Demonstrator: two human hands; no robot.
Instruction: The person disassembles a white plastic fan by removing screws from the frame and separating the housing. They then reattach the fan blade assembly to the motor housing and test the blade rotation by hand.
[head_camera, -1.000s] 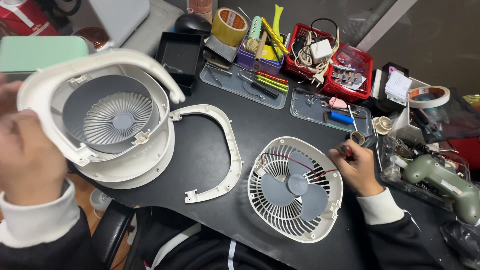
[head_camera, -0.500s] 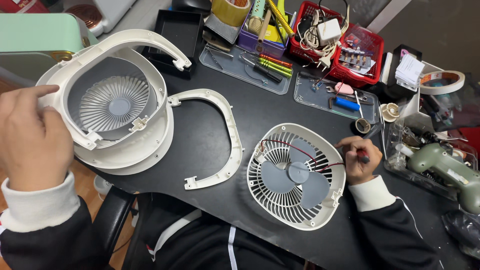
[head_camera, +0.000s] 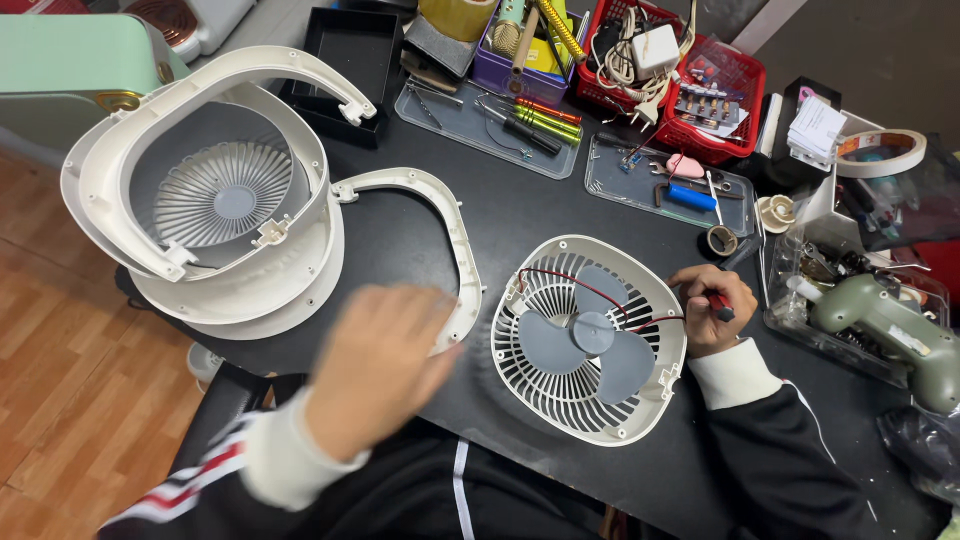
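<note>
My left hand (head_camera: 375, 365) has swung off the fan housing (head_camera: 200, 190), open and empty, blurred just left of the fan grille (head_camera: 585, 340), while my right hand (head_camera: 708, 310) grips a red-handled tool (head_camera: 720, 305) at its right edge.

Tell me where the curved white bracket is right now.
The curved white bracket lies flat on the black table at the centre of the head view, between the big white fan housing and the grille with grey blades.
</note>
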